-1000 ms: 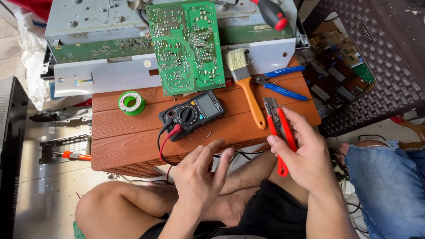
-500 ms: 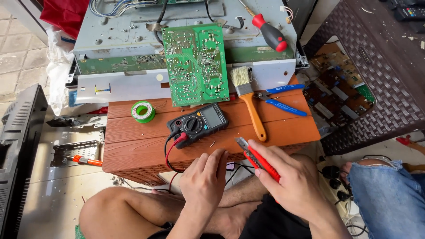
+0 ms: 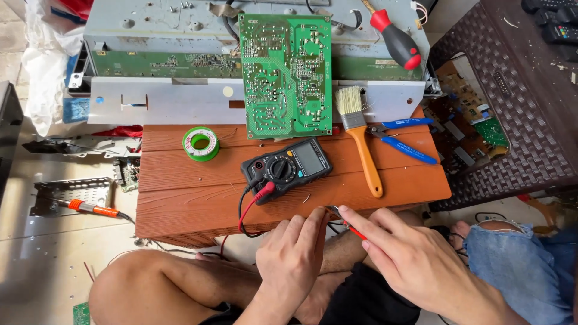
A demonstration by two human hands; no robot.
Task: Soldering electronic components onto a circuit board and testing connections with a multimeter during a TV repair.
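Red-handled pliers (image 3: 352, 230) sit in the right hand (image 3: 415, 259), fingers wrapped round the grips and the tips aimed towards the left hand (image 3: 295, 256), just beside them. Its fingers curl down at the near edge of the orange-brown wooden surface (image 3: 180, 198), pinching something too small to make out, probably a wire end steadied for the tool. Close above, the black multimeter (image 3: 288, 168) lies face up with its leads plugged in, within easy reach. Farther back, a green circuit board (image 3: 286, 75) leans solder-side out, next to a brush (image 3: 358, 135) and blue pliers (image 3: 400, 135).
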